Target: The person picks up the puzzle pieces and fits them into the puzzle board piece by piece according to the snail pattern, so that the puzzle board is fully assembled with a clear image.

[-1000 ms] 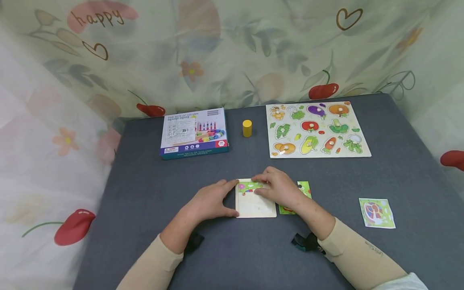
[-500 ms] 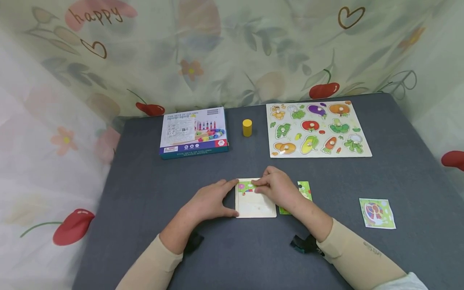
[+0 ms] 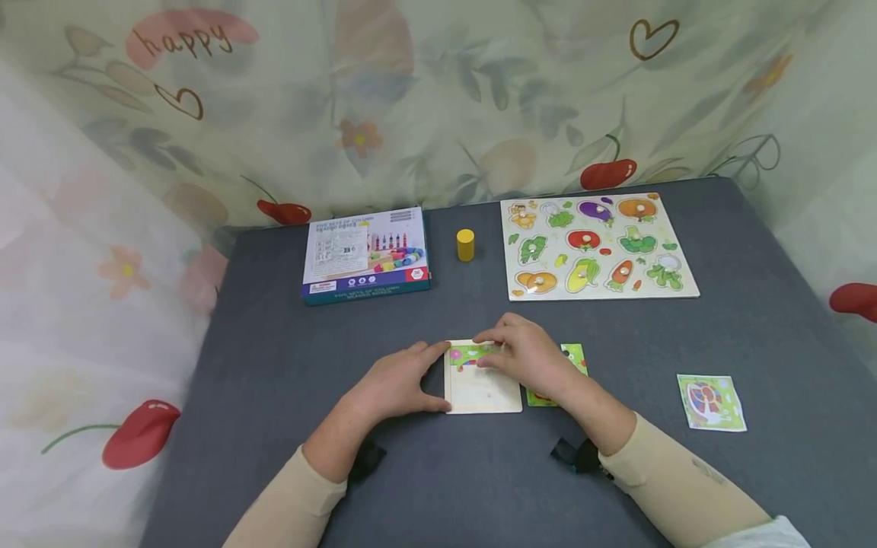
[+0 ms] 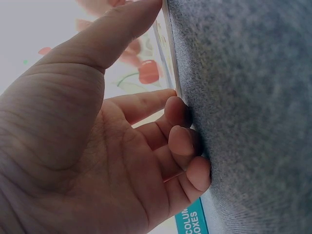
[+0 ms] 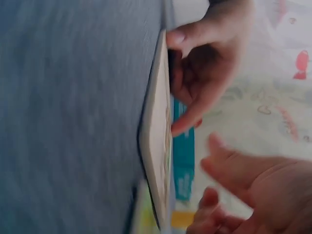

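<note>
A small pale wooden puzzle tray lies on the grey table, near its front. My left hand grips the tray's left edge, index finger at the top corner and thumb at the bottom. The right wrist view shows this hand around the tray, seen edge-on. A green picture piece sits in the tray's top row. My right hand hovers over it with loosely bent fingers. In the right wrist view a small gap separates this hand from the tray.
A second green piece lies partly under my right wrist, and a third piece lies further right. At the back are a vegetable peg puzzle, a yellow cylinder and a toy box. Patterned curtain surrounds the table.
My right hand's fingers have shifted slightly over the green piece in the tray. The left hand and the tray have stayed where they were.
</note>
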A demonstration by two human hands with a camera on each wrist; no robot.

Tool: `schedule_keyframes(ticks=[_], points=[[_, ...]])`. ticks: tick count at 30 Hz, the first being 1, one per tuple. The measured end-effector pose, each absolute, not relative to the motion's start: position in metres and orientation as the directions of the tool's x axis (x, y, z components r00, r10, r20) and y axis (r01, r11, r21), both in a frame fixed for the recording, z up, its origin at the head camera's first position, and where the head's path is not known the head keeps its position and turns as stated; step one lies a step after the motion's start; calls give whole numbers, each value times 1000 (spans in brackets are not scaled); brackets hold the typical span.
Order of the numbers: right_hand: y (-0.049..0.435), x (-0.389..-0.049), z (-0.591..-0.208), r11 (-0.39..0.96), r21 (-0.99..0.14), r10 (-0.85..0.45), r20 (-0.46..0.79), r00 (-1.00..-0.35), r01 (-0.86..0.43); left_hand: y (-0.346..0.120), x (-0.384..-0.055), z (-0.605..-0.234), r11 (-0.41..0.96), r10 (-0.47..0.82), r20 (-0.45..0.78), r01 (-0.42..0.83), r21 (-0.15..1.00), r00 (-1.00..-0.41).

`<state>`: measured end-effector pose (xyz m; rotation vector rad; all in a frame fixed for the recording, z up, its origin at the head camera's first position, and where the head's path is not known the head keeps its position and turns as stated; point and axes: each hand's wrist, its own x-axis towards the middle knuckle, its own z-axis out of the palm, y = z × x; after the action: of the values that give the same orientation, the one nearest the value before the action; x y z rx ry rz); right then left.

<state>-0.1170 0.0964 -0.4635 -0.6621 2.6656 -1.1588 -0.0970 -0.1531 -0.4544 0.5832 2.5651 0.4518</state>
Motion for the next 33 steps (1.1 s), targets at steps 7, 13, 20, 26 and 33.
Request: schedule_keyframes(ticks=[7, 13, 20, 26, 33], points=[[101, -110, -433, 593, -719, -452, 76, -889, -363, -154, -94, -455, 857, 460, -379, 291, 425, -803], [111, -106, -407, 593, -710, -440, 108, -891, -379, -154, -93, -454, 859, 454, -379, 285, 424, -806], [121, -101, -387, 576, -699, -427, 185, -885, -424, -154, -93, -452, 861, 449, -379, 278, 427, -809], [127, -99, -377, 564, -709, -394, 218, -893, -422, -155, -95, -450, 864, 453, -384, 289, 413, -805], [137, -97, -372, 561, -709, -349, 267, -898, -428, -153, -95, -451, 858, 464, -380, 298, 418, -800]])
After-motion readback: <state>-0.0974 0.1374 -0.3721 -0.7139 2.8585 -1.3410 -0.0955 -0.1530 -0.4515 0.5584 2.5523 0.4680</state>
